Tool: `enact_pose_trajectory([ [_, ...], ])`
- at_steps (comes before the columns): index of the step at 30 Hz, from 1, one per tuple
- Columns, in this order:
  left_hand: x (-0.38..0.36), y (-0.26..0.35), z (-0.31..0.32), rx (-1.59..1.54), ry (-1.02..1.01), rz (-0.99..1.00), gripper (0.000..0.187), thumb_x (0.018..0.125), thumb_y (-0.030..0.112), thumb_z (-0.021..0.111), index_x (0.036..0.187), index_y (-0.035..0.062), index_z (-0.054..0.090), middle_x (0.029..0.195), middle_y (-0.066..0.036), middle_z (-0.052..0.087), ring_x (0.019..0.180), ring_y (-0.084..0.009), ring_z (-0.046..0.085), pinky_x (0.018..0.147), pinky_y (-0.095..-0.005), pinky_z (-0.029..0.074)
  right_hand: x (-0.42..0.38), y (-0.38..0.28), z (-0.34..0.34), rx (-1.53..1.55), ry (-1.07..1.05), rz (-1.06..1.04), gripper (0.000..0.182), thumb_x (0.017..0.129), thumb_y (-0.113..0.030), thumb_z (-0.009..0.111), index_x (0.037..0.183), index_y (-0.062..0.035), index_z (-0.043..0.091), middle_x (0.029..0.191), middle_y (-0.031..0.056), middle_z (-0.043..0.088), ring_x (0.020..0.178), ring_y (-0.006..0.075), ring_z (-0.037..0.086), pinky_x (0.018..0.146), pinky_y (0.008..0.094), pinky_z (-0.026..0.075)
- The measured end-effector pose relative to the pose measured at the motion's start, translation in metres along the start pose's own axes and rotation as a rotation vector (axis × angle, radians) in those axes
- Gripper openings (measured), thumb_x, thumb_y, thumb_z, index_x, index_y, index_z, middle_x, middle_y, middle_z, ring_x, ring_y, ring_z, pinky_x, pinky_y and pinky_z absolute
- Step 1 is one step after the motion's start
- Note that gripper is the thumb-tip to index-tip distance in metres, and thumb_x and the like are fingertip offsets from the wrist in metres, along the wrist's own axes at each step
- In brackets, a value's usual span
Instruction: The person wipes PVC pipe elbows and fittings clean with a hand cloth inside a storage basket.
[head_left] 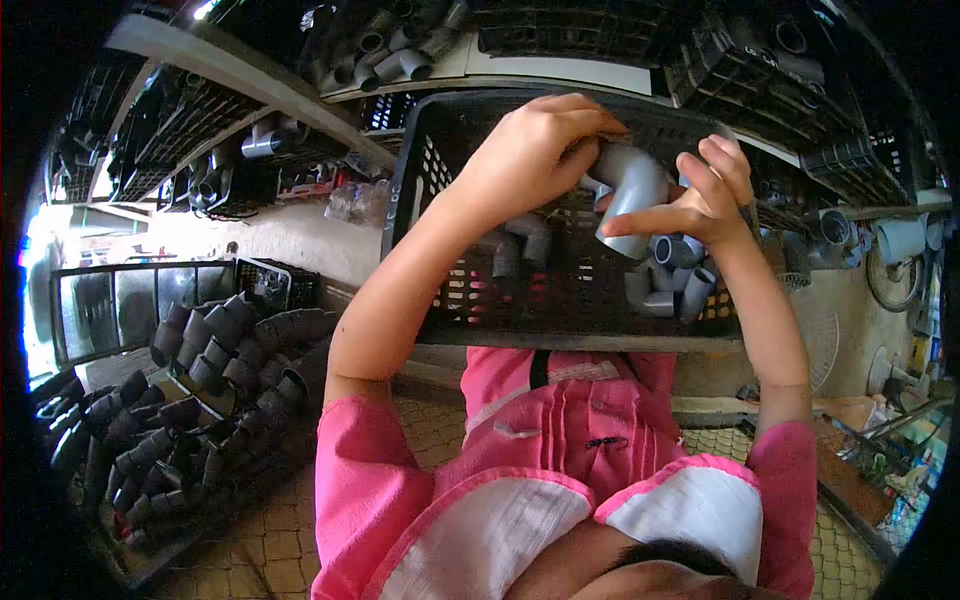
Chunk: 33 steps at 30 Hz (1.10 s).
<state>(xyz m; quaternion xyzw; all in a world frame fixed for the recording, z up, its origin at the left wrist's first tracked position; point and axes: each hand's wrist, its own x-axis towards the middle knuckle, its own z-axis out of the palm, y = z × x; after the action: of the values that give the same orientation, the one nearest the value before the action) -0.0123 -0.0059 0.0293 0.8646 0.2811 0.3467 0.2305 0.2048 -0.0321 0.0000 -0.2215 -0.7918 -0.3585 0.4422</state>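
Note:
My left hand [545, 145] is closed on one end of a grey plastic pipe elbow [640, 185], above a black plastic crate [402, 210]. Its fingertips are partly hidden behind the fitting. At the elbow's other side is my right hand [705, 195], fingers spread and raised. One digit of it stretches left across the lower part of the elbow. Below, inside the crate, several more grey elbows [678, 250] lie under my right hand. Two darker elbows [535, 240] rest near the crate's middle.
A large heap of grey pipe fittings [210, 350] lies at left. Behind the crate, more fittings [400, 65] sit on a shelf, with black crates [760, 90] at the upper right. A bicycle wheel [893, 275] and a fan [825, 345] stand at right.

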Motion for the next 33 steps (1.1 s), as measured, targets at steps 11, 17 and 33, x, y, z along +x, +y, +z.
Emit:
enact_pose_trajectory([
  [11, -0.007, -0.02, -0.023, -0.306, -0.221, -0.047, 0.046, 0.091, 0.027, 0.065, 0.127, -0.0007, 0.056, 0.122, -0.02, 0.062, 0.114, -0.0323, 0.059, 0.099, -0.0384, 0.045, -0.01, 0.008, -0.004, -0.196, -0.004, -0.036, 0.074, 0.074, -0.077, 0.061, 0.137, -0.0576, 0.027, 0.122, 0.0128, 0.039, 0.109, 0.0317, 0.042, 0.087, 0.0444, 0.046],
  [17, -0.004, -0.022, -0.024, -0.411, -0.351, -0.061, 0.056, 0.084, 0.041, 0.073, 0.117, -0.0027, 0.062, 0.107, -0.02, 0.068, 0.1, -0.0275, 0.066, 0.087, -0.0358, 0.05, -0.078, 0.015, 0.003, 0.154, -0.177, 0.34, 0.082, 0.073, -0.068, 0.07, 0.141, -0.0499, 0.028, 0.127, 0.0178, 0.039, 0.114, 0.036, 0.042, 0.092, 0.0488, 0.041],
  [33, -0.015, -0.222, -0.174, 0.266, 0.55, -1.026, 0.074, 0.077, 0.068, 0.063, 0.099, -0.0029, 0.07, 0.087, -0.022, 0.07, 0.089, -0.0338, 0.07, 0.08, -0.0416, 0.053, -0.063, -0.011, 0.017, 0.527, -1.831, 0.528, 0.088, 0.08, -0.068, 0.061, 0.148, -0.0177, 0.036, 0.154, 0.025, 0.024, 0.139, 0.0497, 0.024, 0.111, 0.0569, 0.027],
])
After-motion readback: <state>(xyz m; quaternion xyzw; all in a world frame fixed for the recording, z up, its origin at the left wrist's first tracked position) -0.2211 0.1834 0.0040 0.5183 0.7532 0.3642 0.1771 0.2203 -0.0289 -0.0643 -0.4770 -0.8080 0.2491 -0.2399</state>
